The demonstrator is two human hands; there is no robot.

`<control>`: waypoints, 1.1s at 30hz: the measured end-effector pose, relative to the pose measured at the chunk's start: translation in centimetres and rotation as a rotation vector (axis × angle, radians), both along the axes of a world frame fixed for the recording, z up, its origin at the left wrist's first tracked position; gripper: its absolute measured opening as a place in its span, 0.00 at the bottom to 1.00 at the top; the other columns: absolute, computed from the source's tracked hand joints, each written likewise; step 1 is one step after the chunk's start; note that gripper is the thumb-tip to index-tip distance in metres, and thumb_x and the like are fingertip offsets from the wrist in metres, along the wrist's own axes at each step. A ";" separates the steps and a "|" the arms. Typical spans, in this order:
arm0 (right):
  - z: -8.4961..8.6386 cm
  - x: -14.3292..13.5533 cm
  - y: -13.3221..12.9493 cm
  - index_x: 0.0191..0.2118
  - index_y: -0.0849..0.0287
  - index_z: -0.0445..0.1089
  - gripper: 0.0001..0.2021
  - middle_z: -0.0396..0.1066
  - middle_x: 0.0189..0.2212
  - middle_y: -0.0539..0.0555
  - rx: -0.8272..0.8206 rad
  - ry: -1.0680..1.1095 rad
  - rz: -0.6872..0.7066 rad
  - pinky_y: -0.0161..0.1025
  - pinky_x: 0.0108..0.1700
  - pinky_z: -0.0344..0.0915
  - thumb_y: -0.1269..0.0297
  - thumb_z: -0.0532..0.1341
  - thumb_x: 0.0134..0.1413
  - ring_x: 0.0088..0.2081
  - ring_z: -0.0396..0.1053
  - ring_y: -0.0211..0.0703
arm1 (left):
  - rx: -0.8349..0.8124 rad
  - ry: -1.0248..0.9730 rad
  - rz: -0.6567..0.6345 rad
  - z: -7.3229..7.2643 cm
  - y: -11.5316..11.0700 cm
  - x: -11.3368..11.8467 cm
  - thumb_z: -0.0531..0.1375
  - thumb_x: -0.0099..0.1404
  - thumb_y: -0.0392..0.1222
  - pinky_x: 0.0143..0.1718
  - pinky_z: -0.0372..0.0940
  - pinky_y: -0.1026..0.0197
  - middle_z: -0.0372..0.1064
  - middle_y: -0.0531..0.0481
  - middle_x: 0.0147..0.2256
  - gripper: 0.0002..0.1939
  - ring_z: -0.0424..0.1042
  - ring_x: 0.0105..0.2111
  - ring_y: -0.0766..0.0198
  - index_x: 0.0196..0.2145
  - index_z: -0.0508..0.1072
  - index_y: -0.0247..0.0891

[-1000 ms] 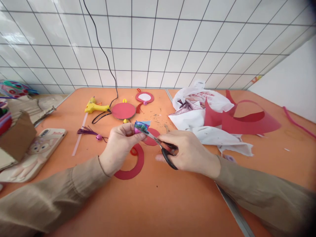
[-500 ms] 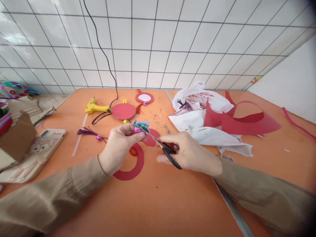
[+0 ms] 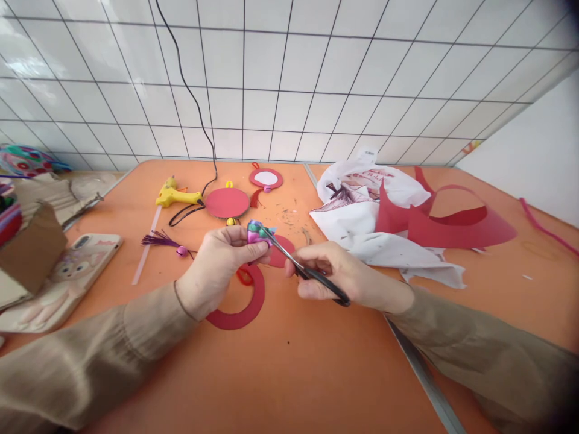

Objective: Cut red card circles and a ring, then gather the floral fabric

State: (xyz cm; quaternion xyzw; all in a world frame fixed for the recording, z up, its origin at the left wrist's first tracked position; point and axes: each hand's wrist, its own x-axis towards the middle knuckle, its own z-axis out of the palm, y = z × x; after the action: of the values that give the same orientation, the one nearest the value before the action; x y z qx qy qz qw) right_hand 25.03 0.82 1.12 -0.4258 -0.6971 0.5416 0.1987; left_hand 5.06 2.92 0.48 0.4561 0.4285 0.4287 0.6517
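My left hand (image 3: 221,265) pinches a small shiny piece (image 3: 257,234) in purple, pink and green between thumb and fingers; its exact kind is unclear. Black-handled scissors (image 3: 312,274) sit in my right hand (image 3: 344,274), their blades reaching left onto the colourful piece. Below my left hand lies a red paper ring (image 3: 257,301) with a small red loop (image 3: 245,275) on it. A red paper disc (image 3: 283,250) rests on the table behind the blades, partly covered. Farther back are a red round piece (image 3: 227,202) with a yellow bell and a smaller red-rimmed disc (image 3: 266,178) with a tassel.
A yellow glue gun (image 3: 174,194) with a black cord lies at the back left, near a purple tassel (image 3: 159,239). A phone (image 3: 76,265) and cardboard box (image 3: 31,259) stand left. White plastic bags (image 3: 384,181) and cut red paper (image 3: 456,226) lie right.
The scissors' blades have closed together on the colourful piece, and their handles have shifted slightly right. My left hand still holds the piece in nearly the same place.
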 end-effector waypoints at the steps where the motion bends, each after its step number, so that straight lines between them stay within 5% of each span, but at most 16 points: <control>1: 0.0 0.0 0.0 0.33 0.62 0.66 0.12 0.54 0.20 0.44 0.003 -0.006 -0.001 0.31 0.23 0.49 0.59 0.64 0.45 0.22 0.50 0.31 | -0.003 0.000 -0.001 0.0 0.0 0.0 0.67 0.49 0.36 0.34 0.66 0.63 0.74 0.50 0.25 0.05 0.71 0.26 0.68 0.26 0.76 0.33; 22: 0.3 0.3 0.3 0.35 0.61 0.65 0.14 0.59 0.24 0.47 0.042 -0.072 0.028 0.33 0.26 0.54 0.59 0.65 0.45 0.26 0.57 0.34 | -0.059 -0.070 -0.023 -0.2 0.0 0.1 0.68 0.48 0.35 0.33 0.65 0.64 0.73 0.51 0.24 0.05 0.71 0.25 0.68 0.24 0.74 0.33; 29: 2.1 -0.3 -2.1 0.42 0.54 0.63 0.23 0.66 0.24 0.46 0.296 -0.529 0.034 0.34 0.23 0.53 0.62 0.70 0.38 0.24 0.63 0.39 | 0.276 -0.195 0.204 4.0 3.3 -3.0 0.66 0.51 0.31 0.35 0.68 0.63 0.72 0.52 0.25 0.02 0.72 0.28 0.68 0.25 0.75 0.34; 33: 1.7 -1.6 -4.4 0.36 0.54 0.63 0.18 0.69 0.30 0.51 0.413 -0.775 0.139 0.36 0.27 0.55 0.60 0.69 0.39 0.33 0.68 0.48 | 0.463 -0.209 0.218 6.5 3.7 -4.5 0.61 0.57 0.29 0.35 0.68 0.65 0.70 0.55 0.23 0.08 0.70 0.28 0.70 0.23 0.75 0.38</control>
State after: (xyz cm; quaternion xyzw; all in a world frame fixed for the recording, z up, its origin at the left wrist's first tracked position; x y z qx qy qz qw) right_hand 23.46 -3.62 2.85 -0.5006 -0.8408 0.2034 -0.0333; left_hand 0.55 6.62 7.02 0.4971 0.2961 0.6277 0.5208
